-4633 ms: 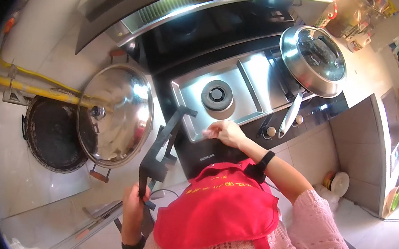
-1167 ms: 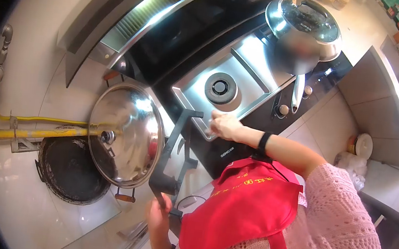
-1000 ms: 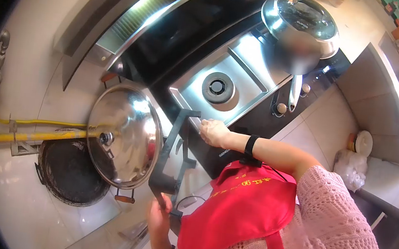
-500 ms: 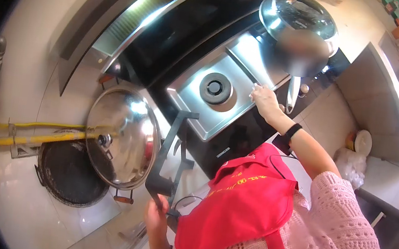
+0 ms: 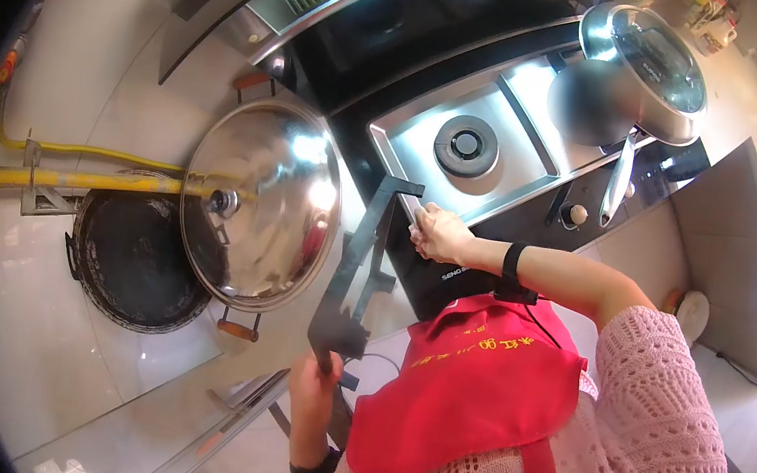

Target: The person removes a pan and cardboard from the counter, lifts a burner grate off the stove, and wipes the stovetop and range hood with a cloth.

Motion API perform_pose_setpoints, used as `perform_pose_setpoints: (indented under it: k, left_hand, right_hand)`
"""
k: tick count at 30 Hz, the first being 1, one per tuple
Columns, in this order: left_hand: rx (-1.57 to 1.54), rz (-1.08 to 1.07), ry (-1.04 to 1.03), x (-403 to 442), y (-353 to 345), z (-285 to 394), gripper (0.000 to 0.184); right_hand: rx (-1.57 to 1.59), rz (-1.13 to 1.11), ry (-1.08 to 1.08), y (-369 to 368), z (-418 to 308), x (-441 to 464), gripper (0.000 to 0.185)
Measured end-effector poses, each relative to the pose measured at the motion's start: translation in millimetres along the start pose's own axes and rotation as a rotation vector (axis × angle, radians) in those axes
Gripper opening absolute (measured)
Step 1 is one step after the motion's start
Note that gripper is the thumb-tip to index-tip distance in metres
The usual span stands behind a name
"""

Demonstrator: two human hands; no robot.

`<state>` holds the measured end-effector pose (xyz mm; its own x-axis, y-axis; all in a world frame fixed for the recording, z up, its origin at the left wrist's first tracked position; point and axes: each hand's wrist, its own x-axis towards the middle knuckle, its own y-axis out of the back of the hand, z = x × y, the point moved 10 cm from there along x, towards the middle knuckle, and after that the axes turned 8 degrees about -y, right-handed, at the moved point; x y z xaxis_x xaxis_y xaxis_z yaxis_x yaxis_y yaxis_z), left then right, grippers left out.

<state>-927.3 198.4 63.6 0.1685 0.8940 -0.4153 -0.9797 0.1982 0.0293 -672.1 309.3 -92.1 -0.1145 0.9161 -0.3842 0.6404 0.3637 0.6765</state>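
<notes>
My left hand [image 5: 315, 382] grips the lower end of a black pan support [image 5: 357, 276], held up beside the stove's left edge. My right hand [image 5: 442, 235] is closed at the near left corner of the steel stove tray [image 5: 498, 190], close to the support's upper end. Something small and pale shows at its fingertips, too small to make out. The round black burner [image 5: 466, 145] sits bare in the tray, without a support around it.
A lidded pan [image 5: 649, 71] stands on the right burner, its handle pointing toward me. On the left are a large steel lid [image 5: 260, 203], a dark wok [image 5: 141, 264] and a yellow pipe [image 5: 101, 185] along the wall. Stove knobs [image 5: 574, 215] line the front panel.
My right hand has gone from the tray's right front edge to its near left corner. The view has shifted. My left hand still holds the pan support.
</notes>
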Motion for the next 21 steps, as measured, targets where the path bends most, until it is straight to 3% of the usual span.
perform_pose_setpoints:
  k: [2, 4, 6, 8, 10, 12, 14, 18, 21]
  left_hand:
    - [0.044, 0.005, 0.006, -1.4, 3.8, -1.9, 0.014]
    - [-0.111, 0.034, 0.051, -1.0, 1.0, -8.1, 0.016]
    - [-0.088, -0.005, 0.036, -1.7, 0.4, -8.5, 0.023]
    - [-0.030, -0.006, 0.016, -4.6, 0.3, -4.2, 0.023]
    - [-0.060, 0.014, 0.025, -6.2, -1.6, -4.2, 0.023]
    - [-0.181, 0.055, 0.053, -8.7, -1.0, -11.5, 0.022]
    - [-0.188, 0.155, 0.068, -14.1, 2.4, -16.2, 0.028]
    - [-0.257, 0.239, 0.109, -16.9, -6.0, -10.6, 0.034]
    - [-0.251, 0.193, 0.098, -15.8, -3.2, -14.4, 0.028]
  right_hand:
    - [0.090, -0.003, -0.083, 0.9, 6.1, 5.3, 0.025]
    - [0.204, 0.055, -0.187, -5.4, 11.9, 16.5, 0.023]
    - [0.245, 0.203, -0.014, 12.5, -8.9, 35.1, 0.023]
    - [0.247, 0.348, -0.051, 39.0, -11.3, 48.4, 0.023]
    - [0.521, 0.286, -0.015, 15.2, 11.4, 115.9, 0.023]
    - [0.481, 0.300, 0.020, 25.1, 1.0, 141.6, 0.020]
    - [0.126, 0.390, 0.048, 74.0, -39.9, 130.9, 0.017]
    - [-0.238, 0.517, 0.346, 84.1, -72.8, 158.4, 0.012]
    - [-0.480, 0.418, 0.419, 69.0, -68.1, 186.1, 0.018]
